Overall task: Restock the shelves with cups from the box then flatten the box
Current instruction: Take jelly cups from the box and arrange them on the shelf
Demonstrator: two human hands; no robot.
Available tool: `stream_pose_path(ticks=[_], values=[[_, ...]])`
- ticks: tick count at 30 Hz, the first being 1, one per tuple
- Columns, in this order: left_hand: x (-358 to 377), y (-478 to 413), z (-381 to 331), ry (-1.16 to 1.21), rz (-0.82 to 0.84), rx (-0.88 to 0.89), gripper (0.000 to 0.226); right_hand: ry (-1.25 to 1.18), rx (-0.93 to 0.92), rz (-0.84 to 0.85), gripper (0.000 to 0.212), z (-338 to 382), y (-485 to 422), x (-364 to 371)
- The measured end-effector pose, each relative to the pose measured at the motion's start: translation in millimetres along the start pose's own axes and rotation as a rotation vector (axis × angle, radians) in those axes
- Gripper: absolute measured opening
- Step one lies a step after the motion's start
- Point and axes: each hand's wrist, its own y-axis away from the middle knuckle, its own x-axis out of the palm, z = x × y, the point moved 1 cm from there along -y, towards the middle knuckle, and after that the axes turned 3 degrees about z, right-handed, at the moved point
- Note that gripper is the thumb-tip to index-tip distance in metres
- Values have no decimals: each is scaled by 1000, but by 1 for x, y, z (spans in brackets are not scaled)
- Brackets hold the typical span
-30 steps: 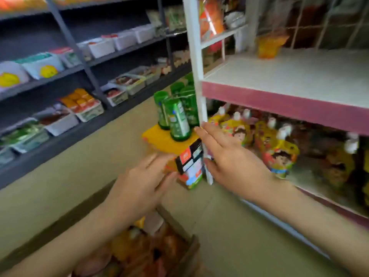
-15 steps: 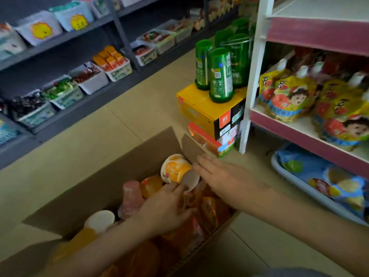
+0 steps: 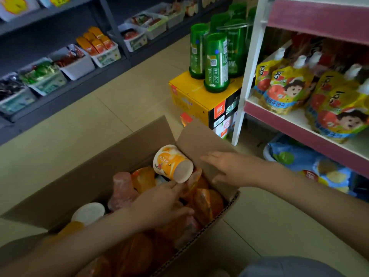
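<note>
An open cardboard box (image 3: pixel 111 166) stands on the floor, full of several orange and pink cups. On top, an orange-and-white cup (image 3: pixel 169 161) lies on its side near the far corner. My left hand (image 3: pixel 163 204) reaches into the box with straight fingers, its fingertips touching the underside of that cup. My right hand (image 3: pixel 229 166) lies flat with spread fingers on the box's right flap (image 3: pixel 199 140), pressing it outward. A white cup lid (image 3: pixel 88 213) shows at the box's left.
A white and pink shelf unit (image 3: pixel 299 126) at the right holds yellow drink pouches (image 3: pixel 285 90). A yellow carton (image 3: pixel 199 98) with green bottles (image 3: pixel 216 62) stands beside its leg. Dark shelves (image 3: pixel 65 90) with snack bins run along the left. Beige tiled floor (image 3: pixel 129 96) lies between.
The view dropped from the shelf to the box. Both hands came down from the yellow carton; the left went into the cups, the right moved onto the box flap.
</note>
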Motion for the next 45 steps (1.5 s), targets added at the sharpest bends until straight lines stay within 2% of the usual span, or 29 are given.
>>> stream_pose_path(ticks=[4, 7, 12, 15, 18, 21, 24, 25, 30, 36, 42, 45], values=[[-5, 39, 25, -36, 49, -101, 61, -24, -97, 72, 68, 25, -23, -10], [6, 70, 44, -16, 121, -214, 58, 69, -184, 158, 73, 50, -44, -13], [12, 105, 46, 26, 14, -200, 56, 189, -278, 220, 78, 99, -72, -16], [1, 110, 47, 82, -41, -251, 46, 228, -339, 206, 82, 124, -81, -16], [-7, 99, 59, -173, -72, -251, 47, 273, -394, 162, 82, 139, -89, -12], [-5, 79, 80, -526, 30, -178, 53, 338, -400, 138, 73, 139, -94, -7], [0, 60, 97, -856, 86, 19, 32, 377, -356, 135, 68, 130, -97, -2], [0, 56, 98, -967, 133, 24, 29, 390, -346, 137, 68, 127, -98, 0], [9, 34, 106, -1319, 283, 108, 52, 427, -295, 165, 59, 112, -101, 8], [2, 27, 104, -1310, 222, 128, 41, 438, -313, 129, 53, 114, -94, 7], [-17, 49, 98, -1025, 99, -27, 40, 241, -289, 15, 75, 121, -95, 4], [-38, 64, 81, -929, -93, -99, 40, 77, -292, -48, 85, 130, -100, 6]])
